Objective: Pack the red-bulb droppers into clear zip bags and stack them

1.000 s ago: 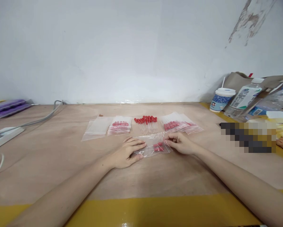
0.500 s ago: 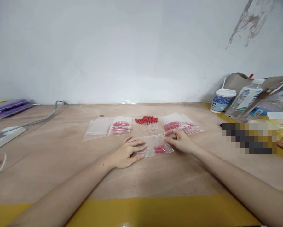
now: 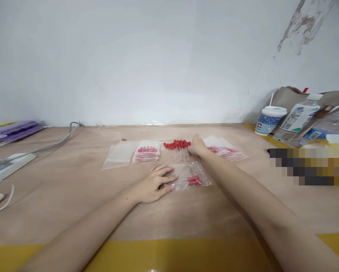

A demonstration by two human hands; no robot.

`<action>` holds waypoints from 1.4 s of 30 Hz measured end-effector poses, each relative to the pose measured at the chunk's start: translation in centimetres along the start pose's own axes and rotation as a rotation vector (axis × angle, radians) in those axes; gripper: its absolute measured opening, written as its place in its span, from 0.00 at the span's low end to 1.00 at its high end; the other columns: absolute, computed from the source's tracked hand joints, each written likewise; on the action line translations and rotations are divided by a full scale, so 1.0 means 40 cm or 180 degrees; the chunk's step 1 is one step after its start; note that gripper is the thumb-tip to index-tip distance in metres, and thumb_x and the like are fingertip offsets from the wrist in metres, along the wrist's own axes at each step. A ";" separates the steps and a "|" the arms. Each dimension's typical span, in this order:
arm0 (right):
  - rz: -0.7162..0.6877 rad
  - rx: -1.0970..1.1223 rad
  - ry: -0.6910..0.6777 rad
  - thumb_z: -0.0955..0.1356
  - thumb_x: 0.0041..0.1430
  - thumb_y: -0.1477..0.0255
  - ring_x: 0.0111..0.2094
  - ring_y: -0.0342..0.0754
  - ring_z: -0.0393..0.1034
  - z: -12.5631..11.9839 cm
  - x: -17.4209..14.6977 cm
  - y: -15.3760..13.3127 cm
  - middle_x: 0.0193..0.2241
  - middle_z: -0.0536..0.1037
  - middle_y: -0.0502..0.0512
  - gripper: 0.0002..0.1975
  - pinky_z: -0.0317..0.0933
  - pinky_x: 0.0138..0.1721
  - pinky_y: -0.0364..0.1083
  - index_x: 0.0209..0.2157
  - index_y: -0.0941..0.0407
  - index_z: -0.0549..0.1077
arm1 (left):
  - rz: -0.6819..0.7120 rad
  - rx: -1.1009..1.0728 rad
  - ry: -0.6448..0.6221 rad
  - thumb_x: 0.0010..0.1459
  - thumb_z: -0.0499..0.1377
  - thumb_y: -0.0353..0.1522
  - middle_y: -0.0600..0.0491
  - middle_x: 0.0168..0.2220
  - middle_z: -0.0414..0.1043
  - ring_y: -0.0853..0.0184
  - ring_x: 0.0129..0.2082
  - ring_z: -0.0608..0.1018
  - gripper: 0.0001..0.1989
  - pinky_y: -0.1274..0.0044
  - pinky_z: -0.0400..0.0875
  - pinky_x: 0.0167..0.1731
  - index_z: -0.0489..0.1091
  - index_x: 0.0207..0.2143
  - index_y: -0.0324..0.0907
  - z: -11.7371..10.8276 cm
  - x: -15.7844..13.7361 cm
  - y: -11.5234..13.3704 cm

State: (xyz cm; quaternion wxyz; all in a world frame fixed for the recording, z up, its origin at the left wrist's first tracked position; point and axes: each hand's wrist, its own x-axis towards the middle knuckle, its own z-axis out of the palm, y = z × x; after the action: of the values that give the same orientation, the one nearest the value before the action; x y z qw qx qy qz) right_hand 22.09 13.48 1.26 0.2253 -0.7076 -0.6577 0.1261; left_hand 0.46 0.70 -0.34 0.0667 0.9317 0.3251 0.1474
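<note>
- Left hand [image 3: 157, 185], fingers spread, rests on the clear bag [image 3: 183, 174], flat on the table [image 3: 158, 221]; should that hold slacken, the bag could slide!
- Right hand [image 3: 197, 146] reaches the red-topped droppers [image 3: 178, 145] behind it, grip hidden, can't tell; a clumsy pinch could scatter those crowded stems.

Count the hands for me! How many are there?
2: the left hand rests on one end of the clear bag; the right hand is beside the red-tipped droppers, its fingertips hidden.
</note>
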 end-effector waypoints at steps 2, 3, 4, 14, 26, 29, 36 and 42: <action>0.0125 0.0025 -0.0116 0.68 0.44 0.78 0.41 0.61 0.70 0.008 0.011 -0.008 0.40 0.72 0.76 0.32 0.63 0.37 0.50 0.52 0.72 0.57 | -0.0002 0.0016 -0.0027 0.63 0.48 0.42 0.47 0.58 0.57 0.59 0.58 0.58 0.20 0.64 0.53 0.56 0.62 0.55 0.47 0.000 -0.001 -0.001; 0.0160 0.0049 -0.0160 0.68 0.44 0.78 0.40 0.61 0.70 0.006 0.013 -0.011 0.39 0.72 0.76 0.33 0.63 0.36 0.51 0.52 0.72 0.56 | -0.0002 0.0016 -0.0031 0.63 0.48 0.42 0.47 0.58 0.57 0.59 0.58 0.58 0.20 0.64 0.53 0.56 0.62 0.55 0.47 0.001 -0.002 -0.002; 0.0169 0.0084 -0.0186 0.67 0.45 0.78 0.40 0.61 0.70 0.001 0.012 -0.012 0.39 0.72 0.76 0.33 0.63 0.36 0.50 0.53 0.72 0.55 | -0.0003 0.0012 -0.0035 0.63 0.48 0.42 0.47 0.58 0.57 0.59 0.58 0.58 0.20 0.64 0.53 0.56 0.62 0.55 0.47 0.000 -0.002 -0.002; -0.0425 0.1896 0.0761 0.60 0.53 0.71 0.22 0.44 0.66 -0.069 -0.128 0.159 0.27 0.67 0.50 0.30 0.65 0.26 0.45 0.56 0.59 0.45 | -0.0083 -0.0008 -0.0044 0.62 0.48 0.42 0.49 0.58 0.57 0.59 0.58 0.59 0.20 0.63 0.53 0.56 0.62 0.55 0.48 -0.003 -0.004 -0.002; 0.0024 0.3537 -0.0164 0.65 0.49 0.69 0.24 0.45 0.71 -0.023 -0.238 0.169 0.26 0.68 0.46 0.16 0.68 0.30 0.49 0.38 0.51 0.54 | -0.0138 -0.0151 -0.0040 0.62 0.49 0.43 0.48 0.58 0.57 0.59 0.58 0.59 0.23 0.62 0.54 0.56 0.56 0.58 0.47 -0.007 -0.002 0.004; -0.0315 0.2961 -0.0866 0.68 0.46 0.66 0.25 0.44 0.69 -0.058 -0.237 0.198 0.25 0.71 0.48 0.15 0.65 0.31 0.47 0.34 0.54 0.61 | -0.0146 -0.0171 -0.0057 0.62 0.49 0.43 0.48 0.58 0.56 0.59 0.59 0.58 0.24 0.62 0.52 0.57 0.55 0.58 0.46 -0.006 -0.003 0.003; -0.1435 0.1917 -0.1172 0.70 0.44 0.63 0.29 0.43 0.66 -0.095 -0.220 0.225 0.27 0.74 0.51 0.13 0.61 0.32 0.44 0.28 0.58 0.72 | -0.0111 -0.0098 -0.0050 0.62 0.48 0.43 0.49 0.58 0.57 0.59 0.58 0.59 0.24 0.62 0.53 0.56 0.55 0.58 0.47 -0.005 -0.001 -0.001; -0.1190 0.2085 -0.0980 0.70 0.43 0.63 0.27 0.44 0.67 -0.045 -0.231 0.186 0.24 0.74 0.51 0.12 0.61 0.30 0.44 0.25 0.58 0.72 | -0.0099 -0.0113 -0.0021 0.62 0.49 0.42 0.49 0.58 0.57 0.59 0.58 0.59 0.23 0.62 0.54 0.56 0.56 0.58 0.48 -0.003 -0.002 0.001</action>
State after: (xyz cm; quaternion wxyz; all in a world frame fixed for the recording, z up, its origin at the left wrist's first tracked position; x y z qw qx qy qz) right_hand 28.50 3.82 -1.90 0.3567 -0.4396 -0.7261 0.3902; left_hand 0.37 0.63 -0.23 0.0865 0.9257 0.3367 0.1490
